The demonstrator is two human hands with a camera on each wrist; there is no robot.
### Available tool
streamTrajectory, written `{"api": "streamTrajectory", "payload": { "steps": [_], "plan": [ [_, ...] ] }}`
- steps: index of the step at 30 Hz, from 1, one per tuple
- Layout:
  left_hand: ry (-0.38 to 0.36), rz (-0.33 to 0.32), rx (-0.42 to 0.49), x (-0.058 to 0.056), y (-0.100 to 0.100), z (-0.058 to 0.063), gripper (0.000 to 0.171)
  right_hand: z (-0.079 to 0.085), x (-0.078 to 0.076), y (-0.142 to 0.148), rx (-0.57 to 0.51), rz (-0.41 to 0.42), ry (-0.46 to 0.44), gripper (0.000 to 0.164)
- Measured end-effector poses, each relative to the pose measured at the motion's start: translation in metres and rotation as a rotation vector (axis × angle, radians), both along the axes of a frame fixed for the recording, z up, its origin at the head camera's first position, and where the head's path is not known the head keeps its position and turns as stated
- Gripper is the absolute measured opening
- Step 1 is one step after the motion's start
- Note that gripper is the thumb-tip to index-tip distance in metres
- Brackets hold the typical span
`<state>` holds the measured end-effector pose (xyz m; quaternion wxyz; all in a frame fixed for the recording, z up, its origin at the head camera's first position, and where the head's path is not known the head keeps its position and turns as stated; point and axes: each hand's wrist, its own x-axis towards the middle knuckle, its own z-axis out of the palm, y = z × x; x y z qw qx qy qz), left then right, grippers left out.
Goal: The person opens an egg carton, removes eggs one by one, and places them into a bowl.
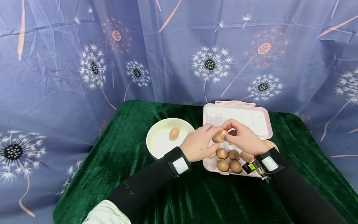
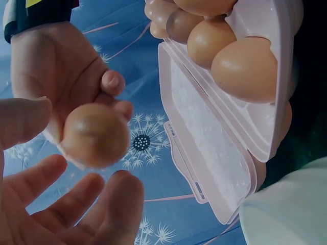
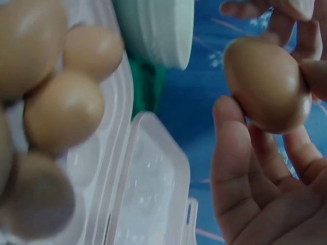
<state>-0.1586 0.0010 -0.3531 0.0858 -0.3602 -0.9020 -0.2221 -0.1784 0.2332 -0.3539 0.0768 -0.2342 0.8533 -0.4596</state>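
Observation:
My right hand (image 1: pixel 242 139) pinches a brown egg (image 1: pixel 219 137) between thumb and fingers, above the carton. Around the same egg (image 2: pixel 96 135) in the left wrist view, my left hand (image 2: pixel 76 204) spreads its fingers close by; whether any of them touch the shell is unclear. From the head view, the left hand (image 1: pixel 199 143) reaches over the carton's left part. The pale pink egg carton (image 1: pixel 237 119) lies with its lid back, and several brown eggs (image 1: pixel 222 165) sit in its cups. Part of the carton is hidden under the hands.
Left of the carton stands a cream bowl (image 1: pixel 152 146) with one brown egg (image 1: pixel 174 133) inside. Both rest on a table under a dark green velvet cloth (image 1: pixel 126 137). A blue curtain (image 1: pixel 173 62) printed with dandelions hangs behind the table.

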Motion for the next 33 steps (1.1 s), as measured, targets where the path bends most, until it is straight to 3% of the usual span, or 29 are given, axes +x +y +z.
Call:
{"api": "streamTrajectory", "payload": {
  "steps": [5,12,21,33],
  "plan": [
    [0.016,-0.012,0.034,-0.001,-0.001,0.000,0.049,0.004,0.003,-0.012,-0.086,0.001,-0.028,0.024],
    [0.005,-0.010,0.049,-0.001,-0.003,0.001,0.048,0.006,0.007,-0.019,-0.108,-0.014,-0.064,0.026],
    [0.006,-0.003,0.034,-0.001,-0.006,0.005,0.046,0.008,0.010,-0.031,-0.159,-0.029,-0.103,0.045],
    [0.010,0.001,0.010,-0.001,-0.013,0.011,0.047,0.009,0.012,-0.039,-0.189,-0.010,-0.091,0.045]
  ]
}}
